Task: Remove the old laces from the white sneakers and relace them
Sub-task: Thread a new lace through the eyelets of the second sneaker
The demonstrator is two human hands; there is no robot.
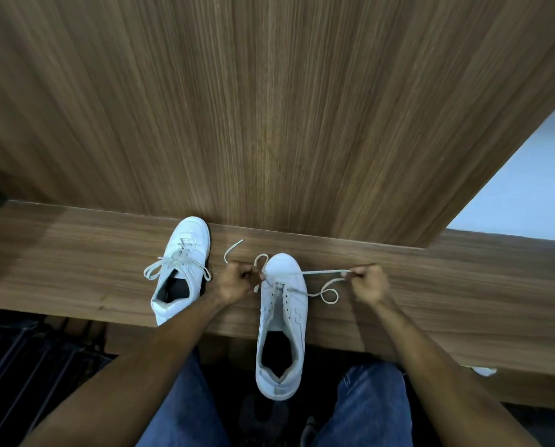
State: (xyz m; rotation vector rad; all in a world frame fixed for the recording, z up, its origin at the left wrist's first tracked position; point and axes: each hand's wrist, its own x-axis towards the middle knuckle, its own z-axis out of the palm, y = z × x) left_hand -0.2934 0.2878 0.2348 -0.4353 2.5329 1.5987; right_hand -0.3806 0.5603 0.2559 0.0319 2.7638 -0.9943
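A wooden ledge (pixel 76 262) carries two white sneakers: the laced sneaker (pixel 181 269) at ten o'clock of the unlaced sneaker (pixel 282 321).

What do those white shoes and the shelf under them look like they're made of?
The sneakers look like smooth leather or a synthetic imitation: matte white with stitched panels. The shelf and back panel look like wood-grain laminate or veneer, with straight, even brown streaks.

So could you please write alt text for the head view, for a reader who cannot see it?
Seen from above, a left hand and right hand each pinch one end of a lace threaded through the lowest eyelets of a white sneaker on a wooden ledge. A second, laced sneaker sits to its left.
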